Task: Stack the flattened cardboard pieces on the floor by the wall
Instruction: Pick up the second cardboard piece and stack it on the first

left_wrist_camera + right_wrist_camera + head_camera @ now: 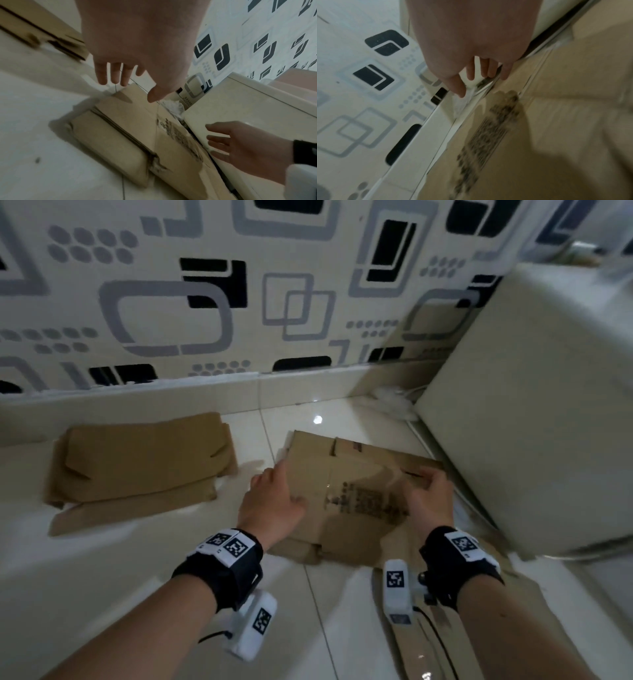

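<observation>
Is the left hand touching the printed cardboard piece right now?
Apart. The left wrist view shows the left hand open, with floor visible between its fingertips and the printed cardboard piece, and its shadow separate below.

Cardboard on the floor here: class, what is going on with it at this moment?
A person is sorting flattened cardboard on a tiled floor by a patterned wall. Both hands reach over the printed cardboard piece beside a white appliance: the left hand at its left edge, the right hand at its right. Both hands are open, fingers straight, with no grip on it yet. A stack of plain cardboard already lies further left, near the wall.
</observation>
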A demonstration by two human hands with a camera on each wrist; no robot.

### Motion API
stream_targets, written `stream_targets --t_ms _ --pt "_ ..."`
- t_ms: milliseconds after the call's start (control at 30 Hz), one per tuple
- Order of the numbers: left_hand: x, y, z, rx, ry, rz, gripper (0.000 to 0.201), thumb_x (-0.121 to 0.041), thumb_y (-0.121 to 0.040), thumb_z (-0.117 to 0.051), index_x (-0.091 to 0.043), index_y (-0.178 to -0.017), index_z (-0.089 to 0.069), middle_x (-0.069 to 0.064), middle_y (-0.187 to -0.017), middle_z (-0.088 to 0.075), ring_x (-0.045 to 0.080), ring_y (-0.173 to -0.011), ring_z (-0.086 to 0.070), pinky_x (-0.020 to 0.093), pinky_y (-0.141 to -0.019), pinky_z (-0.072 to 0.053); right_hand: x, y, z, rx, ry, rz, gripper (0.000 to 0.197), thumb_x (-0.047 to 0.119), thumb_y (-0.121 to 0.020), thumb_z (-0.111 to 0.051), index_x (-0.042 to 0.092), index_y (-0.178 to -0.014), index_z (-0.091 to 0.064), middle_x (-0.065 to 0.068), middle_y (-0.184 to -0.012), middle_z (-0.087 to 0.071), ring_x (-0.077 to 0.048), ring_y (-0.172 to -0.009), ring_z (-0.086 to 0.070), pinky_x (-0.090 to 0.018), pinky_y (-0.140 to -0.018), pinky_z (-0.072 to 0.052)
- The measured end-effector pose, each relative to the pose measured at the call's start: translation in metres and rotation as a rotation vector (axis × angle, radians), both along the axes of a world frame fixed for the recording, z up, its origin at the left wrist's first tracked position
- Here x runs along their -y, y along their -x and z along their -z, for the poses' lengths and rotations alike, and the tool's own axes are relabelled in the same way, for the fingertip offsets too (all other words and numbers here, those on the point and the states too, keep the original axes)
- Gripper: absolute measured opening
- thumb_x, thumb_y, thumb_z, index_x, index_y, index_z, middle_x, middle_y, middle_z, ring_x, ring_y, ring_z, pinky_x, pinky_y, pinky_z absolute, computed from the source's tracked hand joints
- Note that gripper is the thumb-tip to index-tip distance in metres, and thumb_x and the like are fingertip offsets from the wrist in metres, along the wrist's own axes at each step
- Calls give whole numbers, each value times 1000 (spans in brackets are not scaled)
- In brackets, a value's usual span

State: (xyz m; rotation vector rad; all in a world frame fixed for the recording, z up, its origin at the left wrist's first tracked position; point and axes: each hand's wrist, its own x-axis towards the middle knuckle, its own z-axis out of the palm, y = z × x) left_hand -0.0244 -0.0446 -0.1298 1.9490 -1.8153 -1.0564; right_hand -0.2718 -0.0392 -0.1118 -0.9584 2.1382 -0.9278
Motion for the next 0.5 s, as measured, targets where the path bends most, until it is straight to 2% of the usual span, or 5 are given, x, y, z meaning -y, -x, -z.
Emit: stream_targets --t_ms 133,267,367,433,500 --pt "1 19 1 87 -73 -62 66 -43 -88 -54 -17 -146 -35 6 -133 -46 27 -121 -46 45 -92 -48 -23 37 1 -99 -153 27 67 28 -84 -72 28 -143 -41 -16 -152 -34 -37 -136 -38 -51 -110 -37" --pt "5 28 1 129 -152 -135 70 -49 -88 -49 -12 -146 -36 11 -142 -44 33 -125 -47 44 -93 -45 -39 54 13 59 -252 99 90 36 -76 -79 19 -150 -31 -13 -150 -43 -36 -129 -49 -49 -105 -43" --pt "6 33 1 163 -192 -130 70 -50 -91 -46 -10 -148 -36 12 -146 -41 34 -129 -45 44 -94 -44 -41 60 16 93 -304 155 77 24 -86 -70 9 -150 -30 -18 -142 -50 -35 -118 -54 -40 -94 -45" --pt "7 33 1 153 -207 -152 70 -49 -91 -47 -8 -147 -36 13 -147 -40 35 -129 -44 45 -96 -43 -40 61 17 79 -345 167 77 26 -86 -69 7 -150 -30 -20 -144 -48 -38 -123 -52 -41 -95 -45" --pt "8 31 2 89 -228 -171 70 -48 -87 -53 -9 -144 -39 14 -142 -42 36 -127 -45 45 -97 -44 -39 60 18 52 -370 152 72 26 -84 -70 6 -146 -38 -21 -140 -52 -38 -122 -54 -42 -97 -46"
